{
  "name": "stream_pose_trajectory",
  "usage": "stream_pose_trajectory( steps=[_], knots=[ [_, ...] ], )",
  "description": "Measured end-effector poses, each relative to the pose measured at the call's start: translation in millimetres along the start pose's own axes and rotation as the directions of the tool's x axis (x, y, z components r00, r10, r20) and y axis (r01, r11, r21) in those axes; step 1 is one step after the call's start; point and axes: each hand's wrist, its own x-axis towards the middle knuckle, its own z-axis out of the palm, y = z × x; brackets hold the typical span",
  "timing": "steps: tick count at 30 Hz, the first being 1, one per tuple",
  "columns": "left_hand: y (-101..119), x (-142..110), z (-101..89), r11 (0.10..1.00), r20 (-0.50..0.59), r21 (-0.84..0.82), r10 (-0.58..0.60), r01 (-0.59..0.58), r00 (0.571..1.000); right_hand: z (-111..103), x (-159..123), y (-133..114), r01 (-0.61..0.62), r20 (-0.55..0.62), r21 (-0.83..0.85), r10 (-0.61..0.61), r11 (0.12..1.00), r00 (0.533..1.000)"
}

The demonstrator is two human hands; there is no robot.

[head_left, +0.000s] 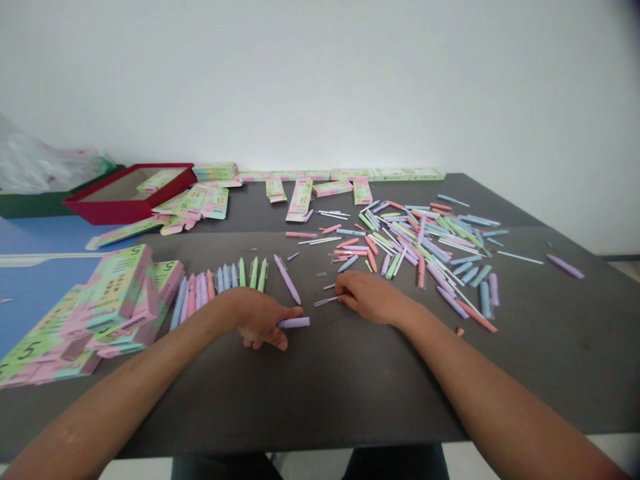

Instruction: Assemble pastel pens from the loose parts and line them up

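My left hand (263, 319) is closed around a light purple pen barrel (296, 323), whose end sticks out to the right. Just above the table, my right hand (367, 298) is pinched on a thin purple pen part with a clear end (326, 301); the fingers hide the rest of it. Between and beyond the hands lies a whole purple pen (287, 280). Left of it, partly behind my left hand and forearm, is a row of pens (227, 276) in blue, purple, pink and green. A loose heap of pen barrels and refills (420, 247) spreads beyond my right hand.
Stacked pen boxes (115, 293) stand at the left, by my forearm. Farther back are a red open box (130, 193), flattened cartons (195, 203) and a line of boxes (385, 175) along the wall. A lone purple barrel (565, 266) lies at the far right.
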Motion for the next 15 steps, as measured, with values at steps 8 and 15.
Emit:
stream_pose_trajectory(
  steps=[8,15],
  knots=[
    [0.2,0.6,0.1,1.0,0.004,0.006,0.003,-0.003,1.0,-0.5,-0.6,-0.8,0.007,-0.006,0.021,-0.007,1.0,1.0],
    [-0.5,0.1,0.4,1.0,-0.003,0.021,0.013,-0.013,1.0,-0.6,-0.4,-0.9,0.002,0.002,0.021,-0.002,1.0,1.0]
  ],
)
